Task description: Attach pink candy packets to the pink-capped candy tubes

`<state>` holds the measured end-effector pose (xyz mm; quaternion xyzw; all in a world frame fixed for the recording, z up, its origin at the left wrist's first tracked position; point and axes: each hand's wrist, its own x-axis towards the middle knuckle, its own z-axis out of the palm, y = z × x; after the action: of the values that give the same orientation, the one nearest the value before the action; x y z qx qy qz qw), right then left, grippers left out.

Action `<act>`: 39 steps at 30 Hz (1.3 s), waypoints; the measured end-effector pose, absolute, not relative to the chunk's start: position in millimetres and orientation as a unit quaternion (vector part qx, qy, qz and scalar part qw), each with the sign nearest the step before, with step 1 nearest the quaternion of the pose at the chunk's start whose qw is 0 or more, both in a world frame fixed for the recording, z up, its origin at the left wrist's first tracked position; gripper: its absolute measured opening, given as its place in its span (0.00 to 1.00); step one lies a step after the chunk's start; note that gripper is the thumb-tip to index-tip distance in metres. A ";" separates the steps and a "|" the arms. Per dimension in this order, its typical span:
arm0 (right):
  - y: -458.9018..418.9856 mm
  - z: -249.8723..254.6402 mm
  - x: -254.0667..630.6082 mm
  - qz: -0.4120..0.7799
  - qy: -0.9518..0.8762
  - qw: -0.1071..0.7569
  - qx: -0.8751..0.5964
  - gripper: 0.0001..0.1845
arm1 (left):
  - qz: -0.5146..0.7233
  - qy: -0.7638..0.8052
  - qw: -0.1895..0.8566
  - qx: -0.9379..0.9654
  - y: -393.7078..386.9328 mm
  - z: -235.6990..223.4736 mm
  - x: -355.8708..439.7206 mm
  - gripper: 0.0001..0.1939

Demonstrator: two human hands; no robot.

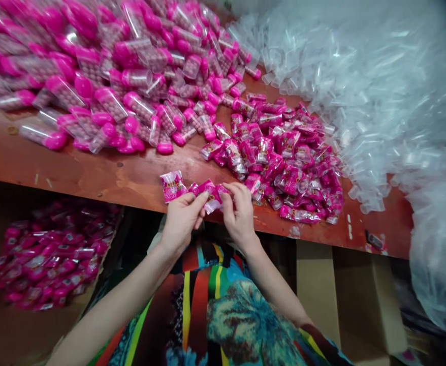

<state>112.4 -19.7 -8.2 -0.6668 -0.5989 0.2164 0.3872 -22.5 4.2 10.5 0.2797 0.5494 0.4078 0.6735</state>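
At the table's front edge, my left hand [185, 218] is closed, thumb and fingers pinching a small pink candy packet [209, 192]. My right hand [239, 211] grips the same packet at its other end, fingers bent around it. Beside the left fingertips lies another pink packet [172, 185] with a printed front, and a bit of pink wrapper shows between the two. A heap of similar packets [287, 157] spreads just beyond my right hand. My fingers partly cover the held packet.
Clear plastic tubes with pink caps, filled with small balls [104, 101], are piled at the back left. Clear empty tubes [360, 91] form a large heap on the right. Below the reddish table [131, 175], a cardboard box [89, 305] holds finished-looking pink pieces [51, 259].
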 end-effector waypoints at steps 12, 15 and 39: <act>28.8 1.7 81.7 0.443 -0.478 0.533 -0.540 0.10 | 0.462 0.509 0.672 0.275 42.9 24.8 -27.3 0.19; 45.4 1.2 75.8 0.347 -0.561 0.508 -0.553 0.12 | 0.460 0.498 0.685 0.266 53.0 25.7 -35.3 0.20; 185.7 17.6 129.2 -0.070 -0.886 -0.052 -0.455 0.19 | 0.516 0.396 0.757 -0.058 96.9 29.1 -69.5 0.13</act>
<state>129.2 185.7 17.6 -0.4545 -0.8865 -0.0705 -0.0516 -69.5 96.9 29.1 -0.0584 0.3964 0.5159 0.7572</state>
